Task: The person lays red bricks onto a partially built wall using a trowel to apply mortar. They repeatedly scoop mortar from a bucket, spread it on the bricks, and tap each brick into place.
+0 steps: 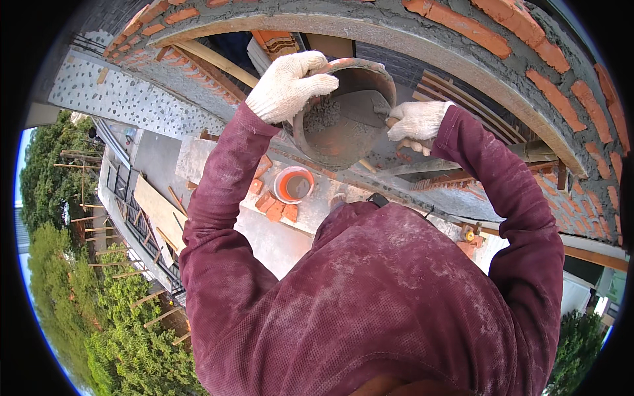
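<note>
My left hand (290, 86), in a whitish knit glove, is closed over the left rim of a mortar-caked bucket (375, 76). The bucket is tilted so its mouth faces me. Grey wet mortar (321, 117) clings inside, on the left. In my right hand (419, 125), also gloved, is the handle of a trowel; most of that handle is hidden by the fingers. The trowel's grey blade (360, 107) lies inside the bucket, across its right half. Both forearms are raised in dusty maroon sleeves.
Beyond the bucket curves a wooden arch form (422, 41) under a brick wall (462, 28) with mortar joints. Below stand an orange bucket (293, 185) and loose bricks (271, 206). Timber slats (472, 109) lie behind the arch. A plywood sheet (158, 212) and trees (125, 307) are at left.
</note>
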Tool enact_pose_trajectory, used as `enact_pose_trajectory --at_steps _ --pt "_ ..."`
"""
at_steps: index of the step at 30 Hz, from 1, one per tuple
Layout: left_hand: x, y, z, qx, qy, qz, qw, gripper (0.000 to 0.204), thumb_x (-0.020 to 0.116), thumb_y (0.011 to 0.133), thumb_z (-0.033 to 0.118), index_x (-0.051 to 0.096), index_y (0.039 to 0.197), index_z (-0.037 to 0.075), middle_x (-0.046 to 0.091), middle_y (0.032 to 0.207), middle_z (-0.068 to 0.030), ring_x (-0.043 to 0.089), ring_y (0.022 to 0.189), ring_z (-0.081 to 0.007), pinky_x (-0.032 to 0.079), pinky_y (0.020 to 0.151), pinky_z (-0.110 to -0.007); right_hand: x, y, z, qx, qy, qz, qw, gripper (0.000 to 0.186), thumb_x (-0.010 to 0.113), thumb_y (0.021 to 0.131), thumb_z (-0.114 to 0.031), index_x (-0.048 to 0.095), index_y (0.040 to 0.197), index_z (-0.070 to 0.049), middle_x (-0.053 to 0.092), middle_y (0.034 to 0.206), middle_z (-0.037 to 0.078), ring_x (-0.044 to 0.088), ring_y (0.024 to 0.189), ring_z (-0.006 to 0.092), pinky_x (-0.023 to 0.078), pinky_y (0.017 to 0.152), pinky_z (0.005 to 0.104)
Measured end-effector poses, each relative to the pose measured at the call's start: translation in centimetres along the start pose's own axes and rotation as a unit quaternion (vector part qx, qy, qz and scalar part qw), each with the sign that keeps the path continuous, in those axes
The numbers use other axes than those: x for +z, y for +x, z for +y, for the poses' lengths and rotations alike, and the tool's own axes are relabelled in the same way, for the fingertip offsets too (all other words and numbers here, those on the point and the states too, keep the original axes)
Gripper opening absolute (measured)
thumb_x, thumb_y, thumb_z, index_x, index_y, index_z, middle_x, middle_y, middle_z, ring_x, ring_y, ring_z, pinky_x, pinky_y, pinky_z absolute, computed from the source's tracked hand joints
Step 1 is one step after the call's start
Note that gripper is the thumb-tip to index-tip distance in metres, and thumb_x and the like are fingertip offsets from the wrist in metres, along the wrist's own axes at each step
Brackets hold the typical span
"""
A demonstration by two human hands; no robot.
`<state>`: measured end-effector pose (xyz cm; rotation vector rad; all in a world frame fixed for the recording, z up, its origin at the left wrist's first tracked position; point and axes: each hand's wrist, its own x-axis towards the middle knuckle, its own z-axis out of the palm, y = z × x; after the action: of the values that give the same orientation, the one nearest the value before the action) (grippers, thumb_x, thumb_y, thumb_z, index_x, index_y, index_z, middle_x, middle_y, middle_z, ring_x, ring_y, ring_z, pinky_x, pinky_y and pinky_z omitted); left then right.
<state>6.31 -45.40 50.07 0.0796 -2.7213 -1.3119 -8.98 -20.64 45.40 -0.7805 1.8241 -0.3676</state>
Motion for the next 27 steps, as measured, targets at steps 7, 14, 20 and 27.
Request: enact_pose_trajectory --at_steps 7,14,20,27 --pt "-1.1 -1.0 2.4 0.057 -0.009 -0.043 0.997 0.037 0.073 0.091 0.030 0.070 0.112 0.000 0.056 0.089 -0.0011 0.053 0.083 -0.0119 0.046 0.077 -0.030 3.6 -1.8 2.6 -0.079 0.296 -0.085 0.948 0.028 0.064 0.094 -0.015 0.061 0.114 0.003 0.059 0.076 0.002 0.053 0.048 0.0069 0.040 0.034 0.0241" --pt "0.5 -3.9 2.2 0.025 -0.100 0.058 0.993 0.021 0.074 0.089 0.020 0.062 0.090 0.003 0.051 0.083 0.0037 0.046 0.081 -0.0068 0.040 0.072 -0.024 6.1 -1.2 1.0 -0.129 0.470 -0.160 0.858 0.037 0.064 0.096 -0.015 0.056 0.126 0.006 0.058 0.079 0.005 0.054 0.050 0.0072 0.041 0.036 0.0210" --pt "-0.1 -5.9 -2.4 -0.072 -0.109 0.171 0.977 0.019 0.064 0.100 0.022 0.061 0.092 0.005 0.049 0.083 0.0071 0.041 0.077 -0.0041 0.036 0.068 -0.023 5.7 2.0 1.0 -0.170 0.541 -0.281 0.774 0.047 0.059 0.099 -0.016 0.051 0.138 0.011 0.057 0.078 0.006 0.051 0.050 0.0078 0.040 0.037 0.0213" --pt "-1.5 -9.2 -15.6 -0.105 -0.366 0.342 0.859 0.025 0.057 0.107 0.024 0.063 0.118 0.002 0.068 0.100 -0.0032 0.065 0.085 -0.0094 0.054 0.073 -0.025 3.1 0.0 -2.2 -0.167 0.542 -0.279 0.775 0.049 0.059 0.100 -0.017 0.050 0.140 0.009 0.059 0.083 0.007 0.051 0.052 0.0085 0.042 0.038 0.0226"
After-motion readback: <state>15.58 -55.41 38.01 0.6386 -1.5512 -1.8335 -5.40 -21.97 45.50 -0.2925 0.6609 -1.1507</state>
